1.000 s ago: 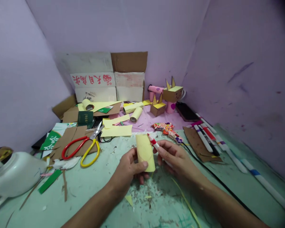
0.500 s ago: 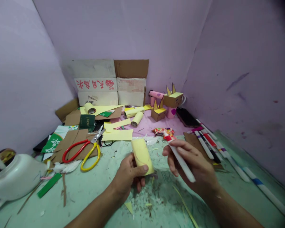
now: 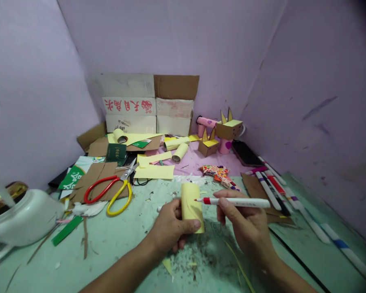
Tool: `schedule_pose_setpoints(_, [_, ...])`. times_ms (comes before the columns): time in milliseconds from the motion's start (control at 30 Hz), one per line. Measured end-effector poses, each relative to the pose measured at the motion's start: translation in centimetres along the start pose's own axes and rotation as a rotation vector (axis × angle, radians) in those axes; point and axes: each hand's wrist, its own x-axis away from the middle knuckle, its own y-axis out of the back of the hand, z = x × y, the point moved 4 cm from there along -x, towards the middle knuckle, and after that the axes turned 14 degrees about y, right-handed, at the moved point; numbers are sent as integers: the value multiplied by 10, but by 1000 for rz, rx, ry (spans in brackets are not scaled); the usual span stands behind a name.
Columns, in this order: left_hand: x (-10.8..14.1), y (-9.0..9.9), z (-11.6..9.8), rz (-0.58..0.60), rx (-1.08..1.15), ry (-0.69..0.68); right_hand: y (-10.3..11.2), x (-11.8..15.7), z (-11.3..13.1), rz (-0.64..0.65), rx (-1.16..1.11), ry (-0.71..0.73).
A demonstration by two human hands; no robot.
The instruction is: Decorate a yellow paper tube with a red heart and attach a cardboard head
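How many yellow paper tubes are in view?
4: one tube in the left hand; two tubes lying close together beyond it; one more tube farther left, before the standing cardboard. Others may be hidden.

On my feed, a pale lilac back wall meets a left wall and a right wall at two corners; I see dark smudges on the right one; a stained mint-green table stretches between them; the light looks soft, rather dim.
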Motion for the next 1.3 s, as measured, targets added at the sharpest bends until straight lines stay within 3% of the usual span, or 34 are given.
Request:
schedule_pose_setpoints(133, [0,-2,0,-20,29,-22,-3,7,4,-36,-36,53])
schedule_pose_setpoints(300, [0,1,-1,-70,8,39,-2,4,0,26,-114,85])
schedule_pose_setpoints(567, [1,1,1,-78,-16,18,1,4,2,48,19,76])
schedule_pose_setpoints(700, [3,9,-3,-157,-1,4,3,3,4,90,6,100])
schedule_pose_setpoints(833, [2,29,-13,-279,25,-42,2,-2,15,261,47,278])
schedule_pose_setpoints(1067, [-6,45,-15,-298,98,-64,-22,8,26,838,57,426])
schedule_pose_setpoints(1167, [-6,44,-14,-293,97,-67,-27,12,25,932,56,439])
schedule_pose_setpoints(1300, [-5,43,-14,-284,93,-62,-29,14,23,959,87,457])
